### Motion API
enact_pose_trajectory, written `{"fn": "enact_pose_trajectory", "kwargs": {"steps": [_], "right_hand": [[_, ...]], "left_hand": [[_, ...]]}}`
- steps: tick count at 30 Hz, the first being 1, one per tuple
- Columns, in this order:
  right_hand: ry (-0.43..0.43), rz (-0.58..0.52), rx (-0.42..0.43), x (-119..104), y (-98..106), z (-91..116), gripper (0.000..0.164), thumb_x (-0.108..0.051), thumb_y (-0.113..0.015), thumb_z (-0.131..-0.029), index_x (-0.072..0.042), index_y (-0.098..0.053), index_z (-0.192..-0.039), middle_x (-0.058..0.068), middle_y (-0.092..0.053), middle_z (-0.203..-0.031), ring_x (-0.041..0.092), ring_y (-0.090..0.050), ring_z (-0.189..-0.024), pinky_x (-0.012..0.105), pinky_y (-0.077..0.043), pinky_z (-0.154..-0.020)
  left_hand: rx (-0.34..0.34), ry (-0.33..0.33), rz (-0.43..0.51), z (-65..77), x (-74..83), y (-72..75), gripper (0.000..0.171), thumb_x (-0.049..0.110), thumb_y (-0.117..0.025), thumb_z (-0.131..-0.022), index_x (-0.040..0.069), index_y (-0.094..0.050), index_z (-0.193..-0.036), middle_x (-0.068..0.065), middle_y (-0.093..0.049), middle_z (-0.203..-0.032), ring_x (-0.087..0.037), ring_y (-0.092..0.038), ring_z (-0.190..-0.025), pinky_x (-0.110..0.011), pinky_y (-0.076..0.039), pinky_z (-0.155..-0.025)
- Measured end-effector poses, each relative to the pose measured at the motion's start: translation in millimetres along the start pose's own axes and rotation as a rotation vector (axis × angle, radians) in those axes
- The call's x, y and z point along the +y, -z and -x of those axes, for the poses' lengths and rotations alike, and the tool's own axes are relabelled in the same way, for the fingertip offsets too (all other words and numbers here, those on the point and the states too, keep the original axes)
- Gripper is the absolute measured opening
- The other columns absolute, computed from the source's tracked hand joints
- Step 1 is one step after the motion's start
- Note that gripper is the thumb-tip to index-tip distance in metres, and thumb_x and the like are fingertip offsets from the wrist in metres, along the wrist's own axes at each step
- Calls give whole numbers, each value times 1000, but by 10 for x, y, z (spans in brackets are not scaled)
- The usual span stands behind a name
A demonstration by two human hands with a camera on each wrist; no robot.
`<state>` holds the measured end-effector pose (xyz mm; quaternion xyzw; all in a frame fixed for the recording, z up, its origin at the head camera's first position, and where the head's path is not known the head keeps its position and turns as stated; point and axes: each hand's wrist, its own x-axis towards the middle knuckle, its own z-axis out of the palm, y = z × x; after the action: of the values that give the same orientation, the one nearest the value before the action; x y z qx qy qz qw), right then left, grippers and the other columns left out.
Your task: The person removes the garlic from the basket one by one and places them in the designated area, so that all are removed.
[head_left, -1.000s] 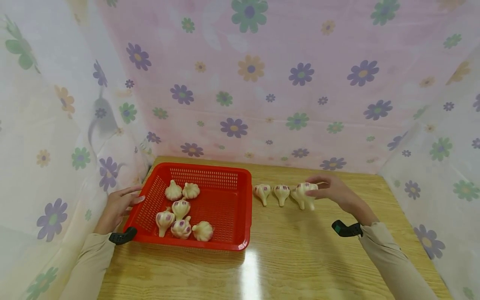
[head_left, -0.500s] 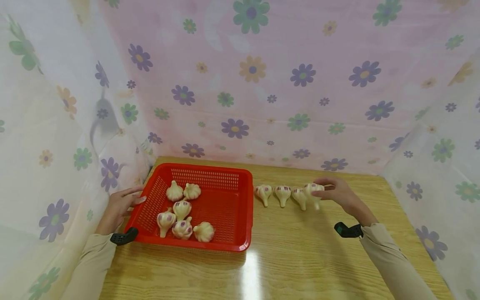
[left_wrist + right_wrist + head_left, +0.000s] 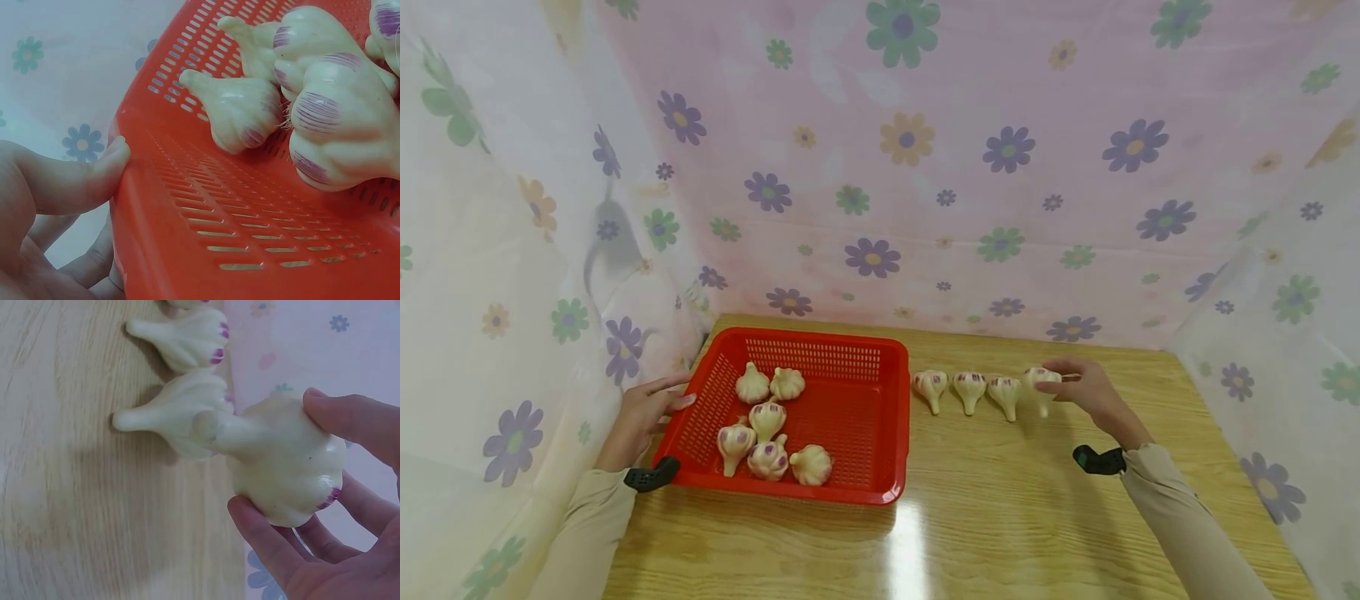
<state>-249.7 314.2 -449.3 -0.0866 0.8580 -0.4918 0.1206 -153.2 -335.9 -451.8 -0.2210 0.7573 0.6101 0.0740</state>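
Note:
My right hand (image 3: 1092, 393) holds a garlic bulb (image 3: 284, 459) between thumb and fingers at the right end of a row of garlic bulbs on the table. In the right wrist view its stem points left and overlaps the neighbouring garlic bulb (image 3: 181, 412). The row also has a garlic bulb (image 3: 931, 387) nearest the basket. At the left, my left hand (image 3: 638, 421) rests against the rim of a red plastic basket (image 3: 895, 417), with its thumb (image 3: 94, 181) touching the edge and the other fingers along the outside. Several garlic bulbs (image 3: 767, 421) lie inside the basket.
A wooden table (image 3: 985, 517) carries everything. Flowered cloth (image 3: 940, 167) hangs behind it and along both sides, close to the left hand. The basket's right wall stands just left of the garlic row.
My right hand has shifted right with its garlic bulb, away from the third bulb in the row, which now shows fully. The left hand and basket stay put, apart from a slight view shift.

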Motion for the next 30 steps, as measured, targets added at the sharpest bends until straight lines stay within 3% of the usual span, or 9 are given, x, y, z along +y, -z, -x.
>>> {"fn": "enact_pose_trajectory", "kwargs": {"steps": [6,13,16,20,23,26,30], "right_hand": [[-20,-7,22,170,-2,-41,58,-28,-67,-89,4,-47,-132,26,-47,-130,16,-54,-99,44,-53,-79],[-40,-4,58,306,-23,-88,60,-28,-66,-89,9,-45,-132,29,-44,-130,40,-50,-110,48,-51,-83],[-57,2,72,366,-40,-116,61,-29,-66,-89,9,-45,-132,29,-44,-129,43,-48,-112,48,-51,-83],[-77,4,89,443,-58,-150,61,-28,-67,-89,10,-45,-132,30,-43,-128,43,-46,-113,50,-49,-85],[-89,3,98,495,-74,-178,60,-26,-67,-89,10,-45,-132,32,-39,-133,47,-39,-120,53,-47,-87],[-98,20,106,533,-100,-199,59,-26,-69,-88,9,-47,-130,34,-35,-136,51,-31,-126,55,-44,-90],[-101,46,112,551,-140,-206,56,-23,-70,-87,8,-47,-128,35,-35,-134,52,-33,-123,57,-42,-91]], "left_hand": [[-5,-6,-9,3,-1,-4,64,23,-65,-89,5,-38,-144,-5,-60,-113,-17,-67,-78,-35,-56,-71],[20,-3,-9,-20,-6,-4,64,21,-68,-87,3,-40,-143,6,-64,-92,-14,-66,-74,-33,-56,-68],[22,-12,-24,-19,-16,-8,63,21,-67,-88,3,-41,-142,-4,-63,-108,-12,-64,-75,-32,-55,-68],[13,-25,-48,-5,-26,-17,61,23,-63,-90,5,-40,-143,-20,-46,-134,-9,-62,-78,-31,-54,-71],[11,-26,-46,1,-22,-18,61,23,-63,-90,4,-39,-144,-20,-50,-130,-10,-63,-79,-32,-55,-71],[12,-23,-36,2,-15,-14,61,22,-63,-90,4,-40,-143,-10,-58,-118,-11,-64,-78,-33,-55,-71],[11,-25,-32,3,-12,-8,60,20,-63,-90,3,-40,-143,-8,-58,-116,-12,-64,-78,-33,-55,-72]]}}
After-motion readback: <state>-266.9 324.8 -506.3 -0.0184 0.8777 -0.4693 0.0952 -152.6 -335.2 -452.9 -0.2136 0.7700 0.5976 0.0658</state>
